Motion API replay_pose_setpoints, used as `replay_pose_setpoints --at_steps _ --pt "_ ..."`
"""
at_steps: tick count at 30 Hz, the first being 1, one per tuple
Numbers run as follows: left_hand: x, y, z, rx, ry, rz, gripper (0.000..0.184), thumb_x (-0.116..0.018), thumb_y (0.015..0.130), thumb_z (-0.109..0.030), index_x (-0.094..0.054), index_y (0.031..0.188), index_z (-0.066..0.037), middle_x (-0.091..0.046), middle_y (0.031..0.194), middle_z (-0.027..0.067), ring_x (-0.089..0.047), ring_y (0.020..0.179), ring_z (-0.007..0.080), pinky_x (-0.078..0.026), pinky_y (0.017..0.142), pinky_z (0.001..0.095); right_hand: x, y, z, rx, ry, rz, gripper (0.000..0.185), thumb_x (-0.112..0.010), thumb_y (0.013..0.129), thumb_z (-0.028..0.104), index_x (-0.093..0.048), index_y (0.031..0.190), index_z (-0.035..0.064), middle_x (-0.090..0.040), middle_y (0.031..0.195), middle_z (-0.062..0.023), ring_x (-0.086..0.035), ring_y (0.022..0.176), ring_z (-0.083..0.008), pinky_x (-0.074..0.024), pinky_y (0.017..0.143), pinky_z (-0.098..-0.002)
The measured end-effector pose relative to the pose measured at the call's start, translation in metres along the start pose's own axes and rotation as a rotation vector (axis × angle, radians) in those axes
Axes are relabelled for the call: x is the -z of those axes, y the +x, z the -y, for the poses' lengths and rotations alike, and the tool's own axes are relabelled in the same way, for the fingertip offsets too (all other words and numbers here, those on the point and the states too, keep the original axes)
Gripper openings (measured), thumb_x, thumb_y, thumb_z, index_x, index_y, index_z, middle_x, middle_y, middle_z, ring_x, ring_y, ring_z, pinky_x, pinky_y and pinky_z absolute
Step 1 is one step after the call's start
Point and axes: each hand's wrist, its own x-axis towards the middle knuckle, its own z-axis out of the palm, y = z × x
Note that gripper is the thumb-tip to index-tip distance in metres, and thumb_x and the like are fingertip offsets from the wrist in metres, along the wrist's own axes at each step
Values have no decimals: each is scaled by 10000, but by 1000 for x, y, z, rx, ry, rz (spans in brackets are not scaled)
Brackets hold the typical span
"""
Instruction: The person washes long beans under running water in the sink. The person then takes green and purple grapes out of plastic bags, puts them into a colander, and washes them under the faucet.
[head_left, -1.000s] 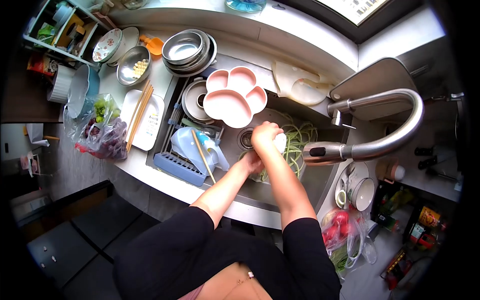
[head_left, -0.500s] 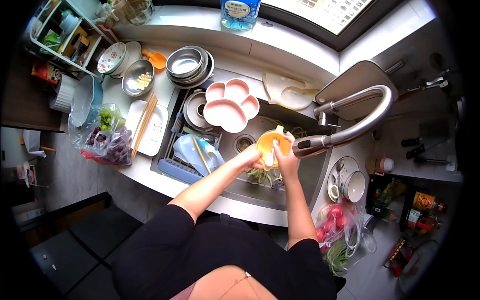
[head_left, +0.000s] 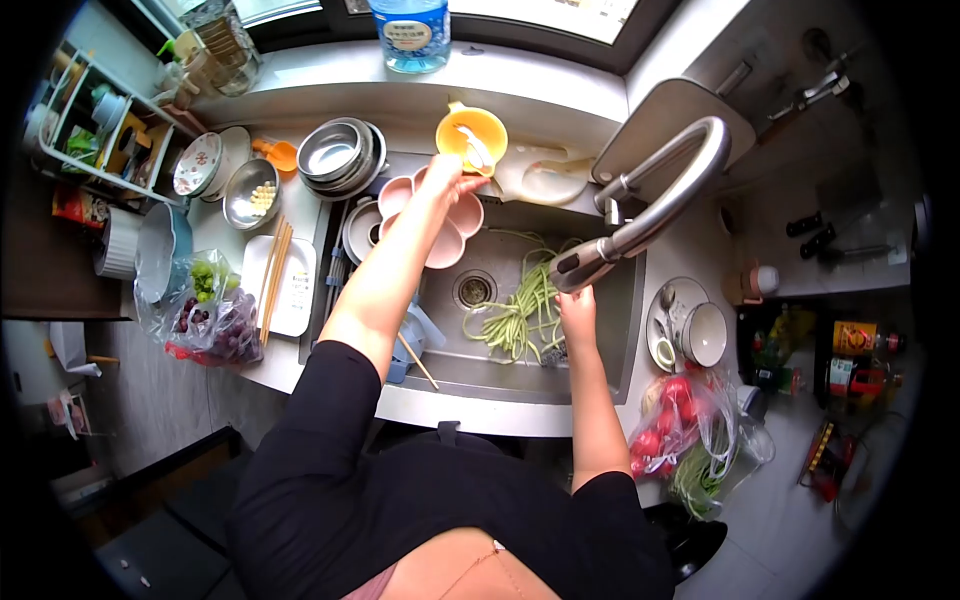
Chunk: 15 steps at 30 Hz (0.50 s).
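Note:
My left hand (head_left: 454, 178) reaches over the pink paw-shaped divided plate (head_left: 460, 217) and grips the near edge of a small yellow bowl (head_left: 490, 128). A white spoon-like utensil (head_left: 474, 148) lies in the bowl, which is at the counter strip behind the sink. My right hand (head_left: 577, 306) is right at the end of the faucet's spout (head_left: 582, 268); its fingertips are partly hidden there, so I cannot tell whether they hold it. Long green beans (head_left: 515, 315) lie in the sink (head_left: 470, 363) beside the drain (head_left: 475, 290).
Stacked metal bowls (head_left: 338, 152) and a white tray (head_left: 290, 300) with chopsticks (head_left: 273, 280) stand left of the sink. Bagged grapes (head_left: 215, 320) sit at the left edge. On the right are a white bowl (head_left: 704, 335) and a bag of red produce (head_left: 662, 425).
My left hand has carried the yellow bowl from over the sink to the back, past the pink plate. My right hand has left the bowl and is at the spout. The view has shifted.

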Motion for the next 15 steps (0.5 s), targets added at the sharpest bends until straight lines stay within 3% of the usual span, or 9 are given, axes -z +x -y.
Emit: replay_pose_setpoints --at_steps 5,6,7,8,9,10,12,14,15 --pt "-9 35 18 32 -50 -126 319 -412 882 -115 -450 1162 33 -602 974 198 -644 804 305 -580 583 358 37 2 -42 29 -256 -125 357 -587 815 160 -493 1129 19 -560 986 -109 -552 828 -167 -465 744 -294" --pt "-9 38 19 39 -16 -158 344 -404 877 -106 -424 1188 40 -583 1004 226 -633 836 338 -579 629 402 46 4 -47 59 -316 -147 365 -589 812 156 -488 1135 19 -551 1019 -121 -554 836 -178 -468 745 -297" --pt "-7 35 19 61 -14 -145 362 -411 875 -110 -405 1202 44 -567 1026 240 -621 868 355 -571 662 427 53 10 -41 57 -347 -171 390 -588 807 130 -463 1161 27 -491 1140 -151 -549 918 -201 -470 775 -318" --pt "-8 31 14 78 -12 -130 383 -418 872 -115 -386 1217 49 -552 1048 254 -609 899 373 -564 694 452 57 18 -13 132 -360 -220 419 -581 794 93 -439 1182 25 -453 1191 -175 -510 1042 -260 -433 876 -358" --pt "-9 21 7 111 -93 -117 426 -447 868 -137 -348 1234 59 -480 1143 288 -574 956 415 -543 755 479 63 35 -1 493 -563 -367 447 -572 784 67 -418 1201 16 -423 1231 -204 -449 1127 -324 -378 956 -396" --pt "-3 20 11 73 -135 -104 515 -484 898 -247 -294 1251 77 -453 1156 321 -559 962 433 -550 729 452 63 44 40 621 -683 -455 470 -559 763 48 -419 1210 11 -401 1276 -208 -392 1184 -363 -328 1001 -427" --pt "4 -7 1 99 -60 -113 619 -540 874 -269 -223 1283 70 -396 1196 336 -543 989 433 -538 766 446 74 76 86 787 -966 -477 470 -550 737 40 -456 1197 20 -400 1310 -182 -392 1202 -339 -325 1003 -421" --pt "-1 -46 2 -80 -63 -190 664 -565 862 -268 -177 1301 45 -427 1129 300 -571 906 387 -535 759 419 81 106 96 723 -1224 -393 378 -523 738 58 -531 1114 22 -479 1235 -154 -399 1209 -308 -344 982 -406" --pt "-10 -70 4 -199 36 -244 624 -561 866 -238 -187 1289 26 -484 994 210 -578 794 288 -532 693 368 86 121 88 697 -1320 -347 316 -511 749 70 -556 1059 24 -529 1156 -143 -417 1194 -300 -357 962 -402"
